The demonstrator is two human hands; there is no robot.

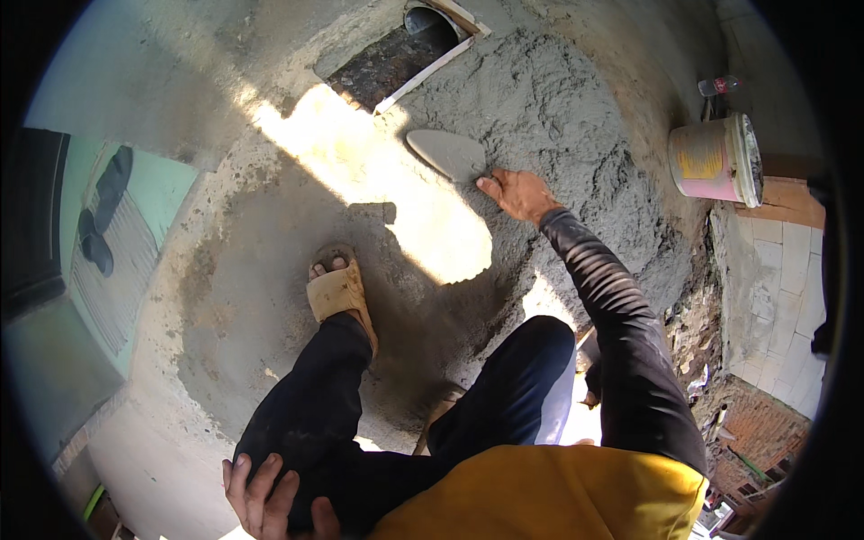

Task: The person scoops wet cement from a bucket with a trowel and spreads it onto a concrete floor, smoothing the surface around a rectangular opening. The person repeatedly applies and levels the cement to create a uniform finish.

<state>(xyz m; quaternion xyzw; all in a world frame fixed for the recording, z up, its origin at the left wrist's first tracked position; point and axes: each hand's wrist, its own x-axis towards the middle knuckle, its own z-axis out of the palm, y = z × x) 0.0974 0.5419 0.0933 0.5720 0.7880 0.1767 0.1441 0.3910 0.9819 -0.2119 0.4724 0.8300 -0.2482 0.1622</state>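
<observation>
Right fingers on trowel, handle hidden, left hand cropped

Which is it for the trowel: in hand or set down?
In hand: the right hand grips the trowel at its back end, hiding the handle.

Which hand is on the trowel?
The right hand, gripping the trowel by the wet mortar; the left hand rests on the dark trousers, fingers spread.

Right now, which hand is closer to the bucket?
Right. The right hand holds the trowel, left of the bucket in the picture; the left hand rests on the left leg at lower left, much farther away.
</observation>
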